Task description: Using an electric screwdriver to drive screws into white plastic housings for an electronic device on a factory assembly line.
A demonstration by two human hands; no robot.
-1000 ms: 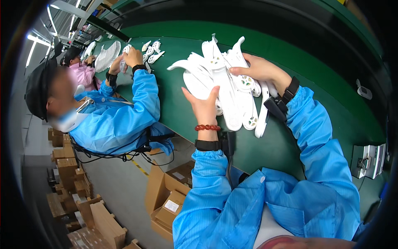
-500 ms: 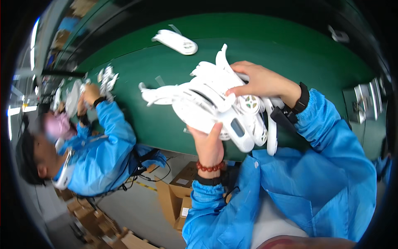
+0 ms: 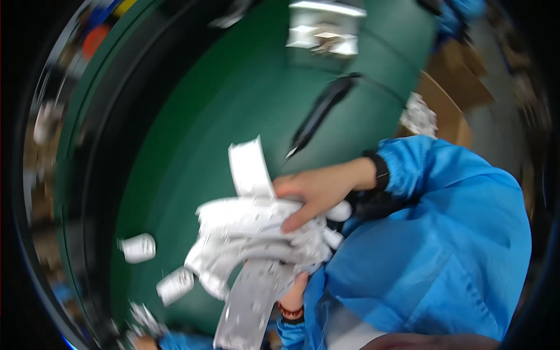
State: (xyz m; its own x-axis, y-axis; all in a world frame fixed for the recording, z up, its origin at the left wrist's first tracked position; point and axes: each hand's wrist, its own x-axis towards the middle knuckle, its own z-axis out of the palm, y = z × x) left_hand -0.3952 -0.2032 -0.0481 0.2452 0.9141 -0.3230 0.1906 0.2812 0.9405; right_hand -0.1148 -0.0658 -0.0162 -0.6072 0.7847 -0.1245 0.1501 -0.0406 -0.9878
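Note:
A blurred bundle of white plastic casings [image 3: 251,224], curved and piled together, is between my two hands above the green table. My right hand [image 3: 321,189] grips the bundle from the top right, its thumb pressed over the pieces. Under the lower right side of the pile my left hand [image 3: 296,291] supports it, mostly hidden by the parts. One flat white piece [image 3: 249,166] sticks up from the far side, and a long greyish-white piece [image 3: 251,306] hangs toward the near side.
On the green table [image 3: 204,128] lie a black corded tool with a thin tip [image 3: 324,114], a shiny box with small parts [image 3: 322,38] and two loose white casings [image 3: 139,248]. A cardboard box [image 3: 449,105] stands right. A co-worker's blue sleeve [image 3: 186,340] shows lower left.
My view has swung to the right, bringing the black tool and shiny box nearer the middle. Both hands still hold the white casings, now turned with flat pieces sticking out.

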